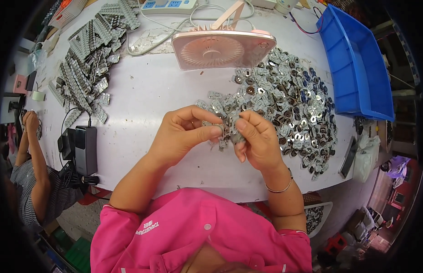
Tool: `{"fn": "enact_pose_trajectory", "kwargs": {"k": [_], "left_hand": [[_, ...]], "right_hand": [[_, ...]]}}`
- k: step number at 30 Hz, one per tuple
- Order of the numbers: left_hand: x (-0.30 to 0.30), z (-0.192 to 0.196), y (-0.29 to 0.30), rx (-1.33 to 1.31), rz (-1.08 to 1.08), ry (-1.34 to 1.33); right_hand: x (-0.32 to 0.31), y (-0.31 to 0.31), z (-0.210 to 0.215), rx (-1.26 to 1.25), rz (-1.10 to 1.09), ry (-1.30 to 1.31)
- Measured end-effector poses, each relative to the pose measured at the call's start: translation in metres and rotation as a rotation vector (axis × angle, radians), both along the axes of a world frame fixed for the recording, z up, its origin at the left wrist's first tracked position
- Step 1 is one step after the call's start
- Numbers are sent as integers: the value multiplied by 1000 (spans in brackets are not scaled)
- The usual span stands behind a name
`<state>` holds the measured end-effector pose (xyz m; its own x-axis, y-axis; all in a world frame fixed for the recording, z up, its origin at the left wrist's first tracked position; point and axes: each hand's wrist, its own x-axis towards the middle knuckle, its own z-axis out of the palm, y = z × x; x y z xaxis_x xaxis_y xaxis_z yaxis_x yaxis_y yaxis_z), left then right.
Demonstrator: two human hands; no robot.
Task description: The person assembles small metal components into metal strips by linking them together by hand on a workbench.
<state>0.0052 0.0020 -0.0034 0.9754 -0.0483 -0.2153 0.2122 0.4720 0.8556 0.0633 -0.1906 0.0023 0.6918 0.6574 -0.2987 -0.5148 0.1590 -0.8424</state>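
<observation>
Both of my hands meet above the white table, at the near left edge of a pile of small metal parts [288, 109]. Between their fingertips is a small grey metal part [230, 128], partly covered by the fingers. My left hand [184, 132] is closed, its thumb and forefinger pinching the part's left side. On the other side my right hand [260, 139] is closed with thumb and bent fingers on it. Whether it is one piece or several I cannot tell. The piled parts are grey and silvery, some with dark round pieces.
A pink fan [216, 49] stands just beyond my hands. Strips of metal parts [84, 59] lie heaped at the far left, with a black power bank [86, 150] nearer. At right are a blue bin [352, 68] and a phone [348, 157]. Another person's hands [31, 120] show at far left.
</observation>
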Motion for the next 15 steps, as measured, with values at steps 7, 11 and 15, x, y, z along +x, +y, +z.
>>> {"fn": "enact_pose_trajectory", "kwargs": {"k": [7, 11, 15], "left_hand": [[1, -2, -11, 659, 184, -450], [3, -4, -14, 717, 299, -489], [1, -3, -13, 689, 284, -461]], "right_hand": [[-9, 8, 0, -269, -158, -322], [-8, 8, 4, -277, -130, -327], [-10, 9, 3, -208, -148, -238]]}}
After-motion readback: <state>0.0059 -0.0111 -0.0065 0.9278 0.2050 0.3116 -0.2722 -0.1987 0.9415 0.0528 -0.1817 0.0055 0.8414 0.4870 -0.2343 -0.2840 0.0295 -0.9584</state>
